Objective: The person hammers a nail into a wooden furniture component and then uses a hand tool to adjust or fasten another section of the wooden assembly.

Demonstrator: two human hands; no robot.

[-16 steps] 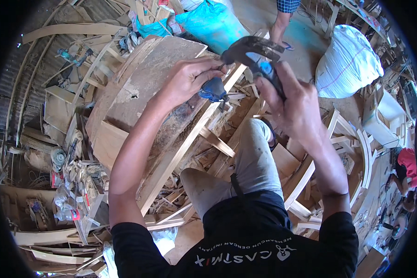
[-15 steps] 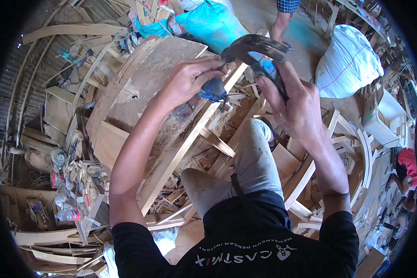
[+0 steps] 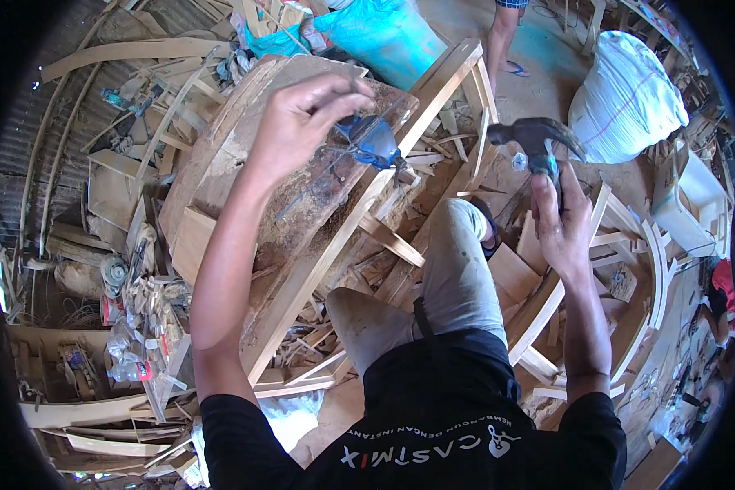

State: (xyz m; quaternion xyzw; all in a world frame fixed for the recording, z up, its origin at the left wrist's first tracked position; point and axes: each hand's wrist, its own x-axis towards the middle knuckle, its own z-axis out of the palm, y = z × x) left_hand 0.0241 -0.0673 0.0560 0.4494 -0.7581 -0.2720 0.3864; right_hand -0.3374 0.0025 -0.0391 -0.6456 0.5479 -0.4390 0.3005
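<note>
My right hand (image 3: 565, 224) grips a claw hammer (image 3: 539, 135) by its handle, the dark head raised to the right of the workbench (image 3: 302, 184). On the bench's far right corner is a blue metal vise (image 3: 377, 145). Just left of the vise and above it, my left hand (image 3: 298, 126) is closed in a pinch. A thin, dark, blurred piece shows at its fingertips, too indistinct to name. In front of the bench, a long pale wooden frame (image 3: 322, 278) slants from lower left to upper right.
Wood offcuts (image 3: 302, 347) litter the floor around my legs. Curved wooden frames (image 3: 653, 273) stand at right, near a white bin (image 3: 692, 200). A white sack (image 3: 625, 98) and a turquoise sack (image 3: 384, 41) lie beyond. Another person's leg (image 3: 502, 41) shows at the top.
The hammer has moved right, away from the vise and my left hand. My left hand has shifted left and up, so more of the vise shows.
</note>
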